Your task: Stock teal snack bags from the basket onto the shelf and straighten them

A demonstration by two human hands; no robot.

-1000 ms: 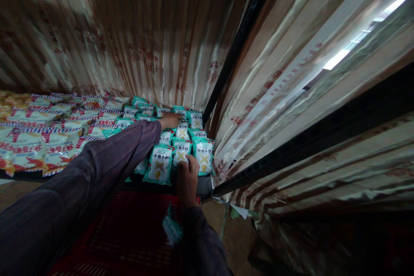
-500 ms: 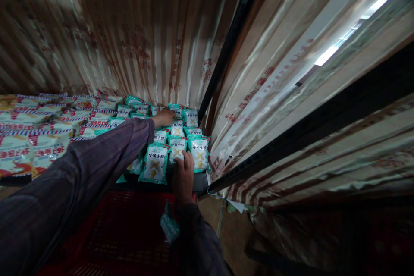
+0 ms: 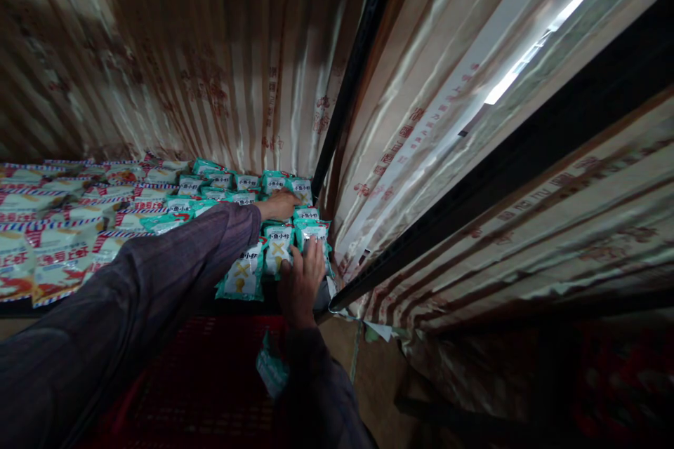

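Observation:
Teal and white snack packets [image 3: 243, 273] lie in rows on a shelf at the middle of the view. My left hand [image 3: 279, 205] reaches deep over them, fingers laid flat on a packet near the back. My right hand [image 3: 301, 279] rests at the front of the rows, its fingers spread over the front right packets [image 3: 278, 244]. Another teal packet [image 3: 271, 370] hangs by my right forearm, low in the view.
Red, white and blue striped snack bags [image 3: 57, 224] fill the shelf to the left. A red plastic crate [image 3: 200, 379] sits below the shelf edge. A black shelf post [image 3: 347, 77] and striped plastic sheeting [image 3: 474, 119] close in the right side.
My right hand has slid forward and to the right, from the middle front packet onto the front right ones. My left hand stays far back on the rows. The camera drifted.

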